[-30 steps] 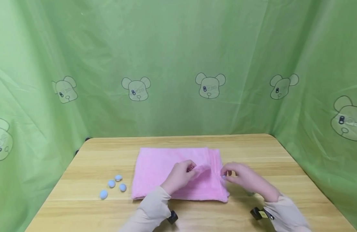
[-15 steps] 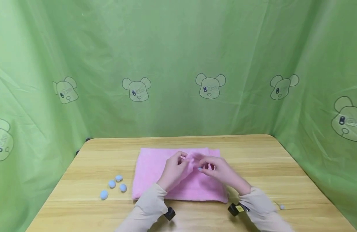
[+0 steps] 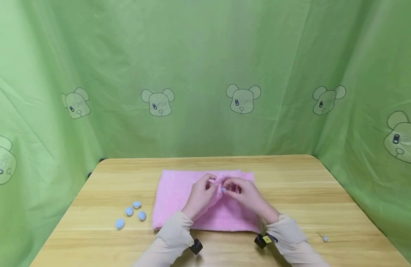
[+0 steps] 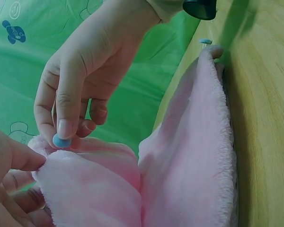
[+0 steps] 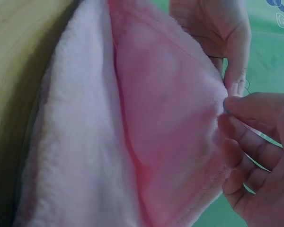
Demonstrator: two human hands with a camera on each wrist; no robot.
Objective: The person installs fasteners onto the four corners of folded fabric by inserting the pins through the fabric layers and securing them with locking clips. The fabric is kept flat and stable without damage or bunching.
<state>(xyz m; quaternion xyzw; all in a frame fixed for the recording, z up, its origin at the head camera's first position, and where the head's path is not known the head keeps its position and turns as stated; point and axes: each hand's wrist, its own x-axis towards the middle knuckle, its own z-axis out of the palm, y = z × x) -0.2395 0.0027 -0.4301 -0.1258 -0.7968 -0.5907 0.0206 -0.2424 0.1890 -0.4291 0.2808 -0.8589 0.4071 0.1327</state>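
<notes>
A folded pink plush towel lies on the wooden table, one layer lifted at its middle. My left hand pinches the raised edge, seen too in the left wrist view as a hand at lower left. Close beside it, my right hand pinches a small blue round-headed piece between thumb and forefinger, against the towel's edge. Whether any part of it is in the fabric is hidden. In the right wrist view, the right hand's fingers meet the lifted towel opposite the left hand.
Several similar blue round pieces lie left of the towel. Another, with a thin pin-like stem, the blue-headed pin, lies at the right front. Green curtains with bear prints stand behind and beside the table.
My right hand has come from the towel's right side over to the lifted edge, bringing the blue piece. My left hand has raised that edge slightly and keeps hold of it.
</notes>
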